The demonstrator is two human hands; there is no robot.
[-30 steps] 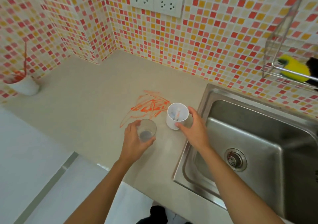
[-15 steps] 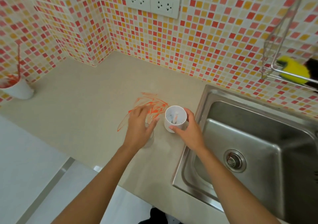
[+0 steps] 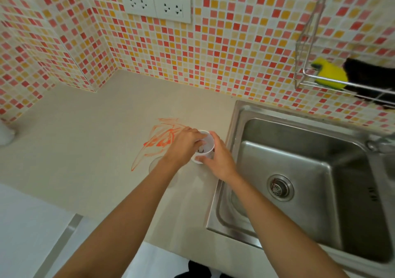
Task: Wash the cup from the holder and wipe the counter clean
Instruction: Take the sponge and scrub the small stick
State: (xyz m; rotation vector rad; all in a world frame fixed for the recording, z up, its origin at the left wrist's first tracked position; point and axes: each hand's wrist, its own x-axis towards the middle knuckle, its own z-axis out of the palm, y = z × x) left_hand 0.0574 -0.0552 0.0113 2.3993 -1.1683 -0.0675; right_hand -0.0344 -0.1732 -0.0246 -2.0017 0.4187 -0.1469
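Note:
A white holder cup (image 3: 206, 150) stands on the beige counter (image 3: 85, 149) just left of the sink. My right hand (image 3: 215, 160) grips its right side. The fingers of my left hand (image 3: 183, 144) reach over its rim and into it; what they touch inside is hidden. A clear glass cup (image 3: 154, 164) stands on the counter by my left forearm, partly covered by it. Orange smears (image 3: 159, 139) mark the counter left of the holder, under my left hand.
A steel sink (image 3: 237, 126) with a drain (image 3: 280, 188) fills the right side, with a tap (image 3: 382, 142) at its far edge. A wire rack (image 3: 304, 81) on the tiled wall holds a yellow sponge (image 3: 330, 76). A white pot (image 3: 5, 134) sits far left.
My left hand set the clear glass on the counter, let it go, and moved right into the white holder. My right hand stayed on the holder.

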